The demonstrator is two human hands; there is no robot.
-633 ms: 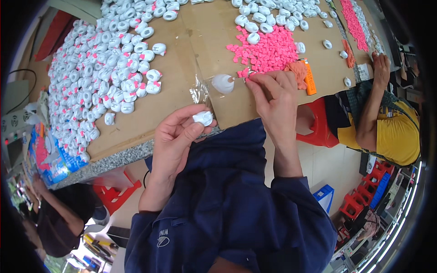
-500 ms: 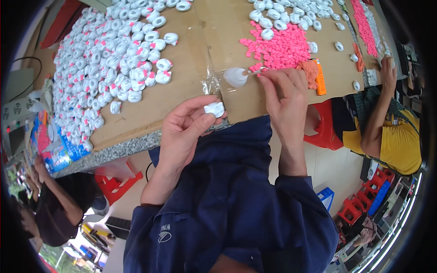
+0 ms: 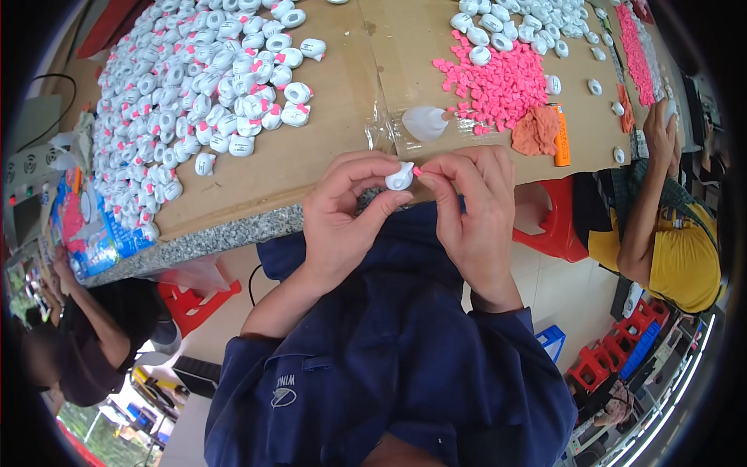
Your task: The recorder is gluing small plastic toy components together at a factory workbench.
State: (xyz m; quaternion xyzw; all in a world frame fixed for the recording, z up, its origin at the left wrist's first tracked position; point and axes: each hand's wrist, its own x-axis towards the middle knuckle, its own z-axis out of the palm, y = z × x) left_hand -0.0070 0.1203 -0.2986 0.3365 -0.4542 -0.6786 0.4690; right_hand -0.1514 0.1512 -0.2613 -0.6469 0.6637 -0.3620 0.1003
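Piece: white plastic piece [image 3: 400, 178] is sitting pinched in the left hand [image 3: 346, 214], over the tabletop [image 3: 327, 156] edge.
Peg: right hand [image 3: 471, 206] is gripping a pink peg [image 3: 418, 170], touching the piece at its 3 o'clock.
Supply: pink pile [image 3: 498, 82] is lying at 1 o'clock.

Our fingers [image 3: 366, 175] cover much of the small white piece [image 3: 400, 178]; the pink bit [image 3: 417, 170] is too small to make out, and the desk [image 3: 327, 148] runs off the top edge.
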